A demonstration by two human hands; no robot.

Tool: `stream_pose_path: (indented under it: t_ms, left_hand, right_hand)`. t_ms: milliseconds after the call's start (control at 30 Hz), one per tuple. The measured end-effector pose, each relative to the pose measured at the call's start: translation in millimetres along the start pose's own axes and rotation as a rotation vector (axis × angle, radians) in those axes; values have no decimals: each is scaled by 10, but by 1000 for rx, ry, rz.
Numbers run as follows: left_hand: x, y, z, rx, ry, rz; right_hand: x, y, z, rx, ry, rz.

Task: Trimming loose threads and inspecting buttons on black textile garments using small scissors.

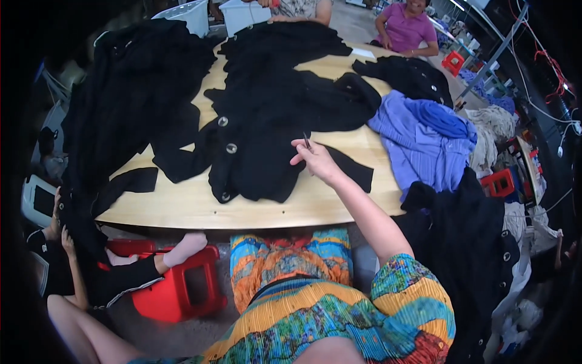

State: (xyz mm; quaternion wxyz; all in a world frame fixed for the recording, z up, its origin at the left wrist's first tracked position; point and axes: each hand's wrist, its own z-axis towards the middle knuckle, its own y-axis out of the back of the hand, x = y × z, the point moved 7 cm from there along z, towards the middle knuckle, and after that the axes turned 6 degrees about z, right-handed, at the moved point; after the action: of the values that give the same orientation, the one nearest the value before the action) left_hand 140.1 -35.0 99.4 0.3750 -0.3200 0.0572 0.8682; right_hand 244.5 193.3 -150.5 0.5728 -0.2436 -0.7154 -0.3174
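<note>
My right hand (316, 160) is raised over the table, its fingers closed around a thin dark pointed tool (307, 141) that looks like thread snips. Under and beyond it a black garment (260, 145) with large round buttons lies spread on the pale wooden table (242, 215), one sleeve reaching past my wrist. No cloth is gripped by this hand. At the lower left my bent left arm (82, 333) shows in part; the hand at its end is out of the picture.
More black garments (133, 91) cover the table's left side. Blue-purple garments (424, 142) lie at the right edge, above hanging black clothing (461, 242). A red stool (182, 285) stands by a seated person's feet. Two people sit across the table, near pale plastic baskets (245, 15).
</note>
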Motion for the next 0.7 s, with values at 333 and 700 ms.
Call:
stream_pose_path:
  t_ms: [333, 700]
  left_hand:
    - [-196, 357, -381, -55, 30, 223]
    - [-443, 279, -498, -97, -116, 285]
  right_hand:
    - [-94, 107, -174, -6, 11, 30]
    - [1706, 245, -528, -114, 574, 247]
